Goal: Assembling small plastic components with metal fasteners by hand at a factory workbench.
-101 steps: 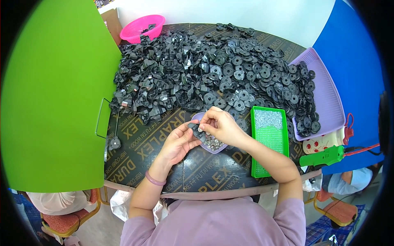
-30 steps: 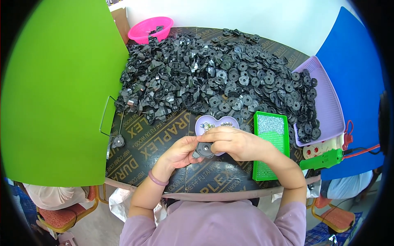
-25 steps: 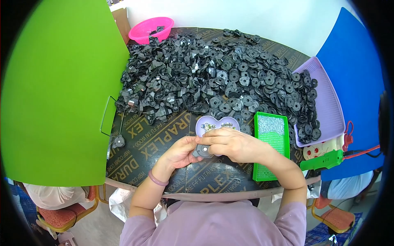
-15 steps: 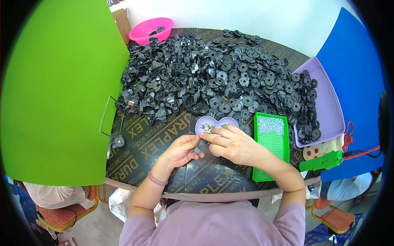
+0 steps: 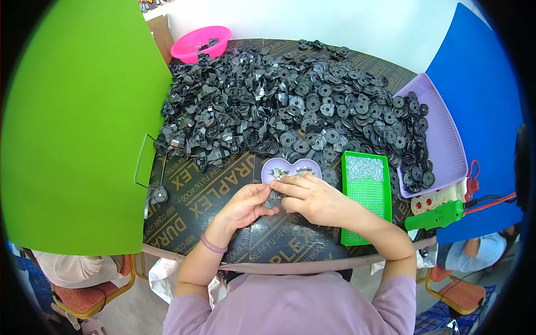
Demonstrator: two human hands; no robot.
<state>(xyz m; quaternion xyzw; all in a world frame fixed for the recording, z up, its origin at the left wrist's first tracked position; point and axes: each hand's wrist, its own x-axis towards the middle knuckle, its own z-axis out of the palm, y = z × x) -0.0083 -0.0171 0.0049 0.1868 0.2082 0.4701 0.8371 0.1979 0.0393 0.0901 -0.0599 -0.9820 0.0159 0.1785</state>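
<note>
Nearest, at the worktop's [image 5: 223, 223] front edge: the left hand [image 5: 245, 204] and right hand [image 5: 312, 198] meet fingertip to fingertip, both curled shut around one small dark round part [image 5: 274, 197] pinched between them. Held low and close to the body, likely so the small piece can be worked with both sets of fingers. The part is mostly hidden by the fingers; its details cannot be made out.

Just beyond the fingertips: a lilac heart-shaped dish [image 5: 290, 167] holding tiny pale bits, apparently kept within a short reach of the hands.

Just right of the right hand: a green rectangular tray [image 5: 365, 195], its far end filled with fine pale pieces.

Right edge: a green power tool [image 5: 438, 215] with a red cord, lying off to the side, untouched.

Farther back: a broad heap of black parts [image 5: 279, 111], round washers to the right, angular pieces to the left. A lilac tray [image 5: 441, 139] borders the washers. Farthest, a pink basket [image 5: 198, 42].
</note>
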